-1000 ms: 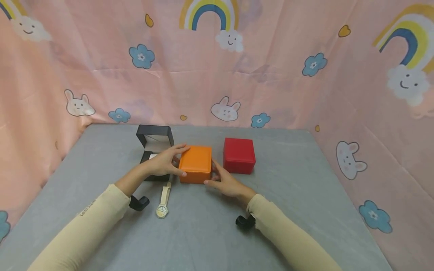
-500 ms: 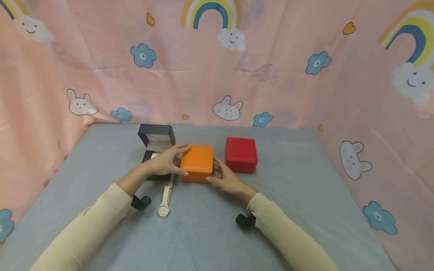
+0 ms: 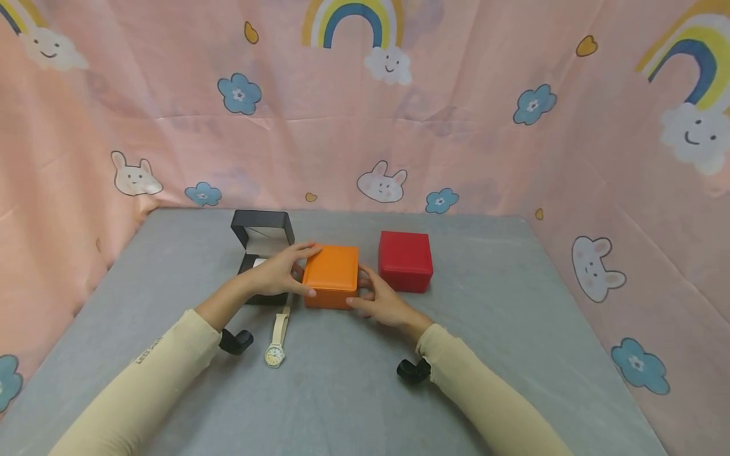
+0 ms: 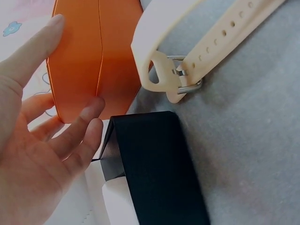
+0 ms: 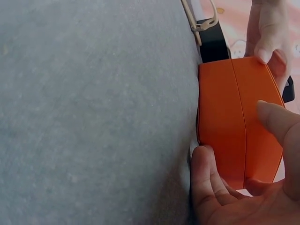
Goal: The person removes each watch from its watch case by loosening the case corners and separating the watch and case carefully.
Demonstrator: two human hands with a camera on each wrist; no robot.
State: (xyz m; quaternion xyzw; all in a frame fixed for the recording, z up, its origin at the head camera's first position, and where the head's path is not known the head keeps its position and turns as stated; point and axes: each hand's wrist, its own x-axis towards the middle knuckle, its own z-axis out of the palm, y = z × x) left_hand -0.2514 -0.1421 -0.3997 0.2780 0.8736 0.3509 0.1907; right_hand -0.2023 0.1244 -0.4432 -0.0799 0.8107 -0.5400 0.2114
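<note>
A closed orange watch box (image 3: 331, 269) sits on the table with a hand at either side. My left hand (image 3: 276, 271) holds its left side, thumb at the front and fingertips at the far upper edge; in the left wrist view some fingertips lie near the lid seam (image 4: 99, 61). My right hand (image 3: 389, 305) holds the right side, its thumb on the front face and its other fingers low by the table. Left of the box, partly behind my left hand, stands an open black watch box (image 3: 261, 219) with a white cushion. A cream-strapped wristwatch (image 3: 275, 351) lies in front of it.
A closed red box (image 3: 405, 261) stands to the right, slightly farther back. A grey cloth covers the table (image 3: 502, 316). Pink printed curtains (image 3: 456, 126) enclose the back and sides.
Both hands stay on the orange box, which remains closed and in place. The right hand's fingers shift very slightly; otherwise only the head view drifts a little.
</note>
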